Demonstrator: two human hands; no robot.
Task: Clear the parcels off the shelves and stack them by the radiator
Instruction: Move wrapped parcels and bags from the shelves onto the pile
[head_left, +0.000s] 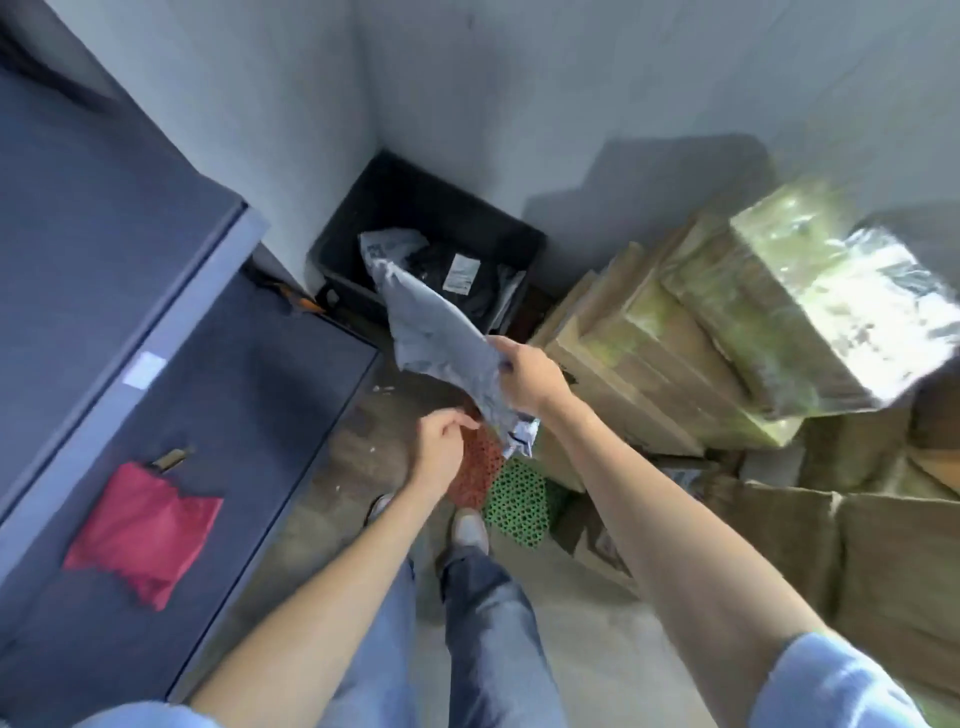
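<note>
Grey plastic is crinkling in my right hand (524, 379), which is gripping one edge of a soft grey parcel bag (441, 343) with the fingers closed around it, so the bag is hanging out in front of me above the floor. My left hand (441, 441) is sitting just below and to the left of it, fingers loosely curled, and I cannot tell whether it is touching the bag's lower end. Beyond the bag, a black crate (431, 244) is standing in the corner where two pale walls are meeting, and it is holding more bagged parcels, one showing a white label. To my left, dark grey shelves (208, 364) are running along the wall, and a red parcel (143, 530) is lying flat on the lower shelf. To my right, cardboard boxes (675, 343) wrapped in shiny film are leaning in a heap. Red and green perforated mats (514, 493) are lying on the floor near my shoes.
</note>
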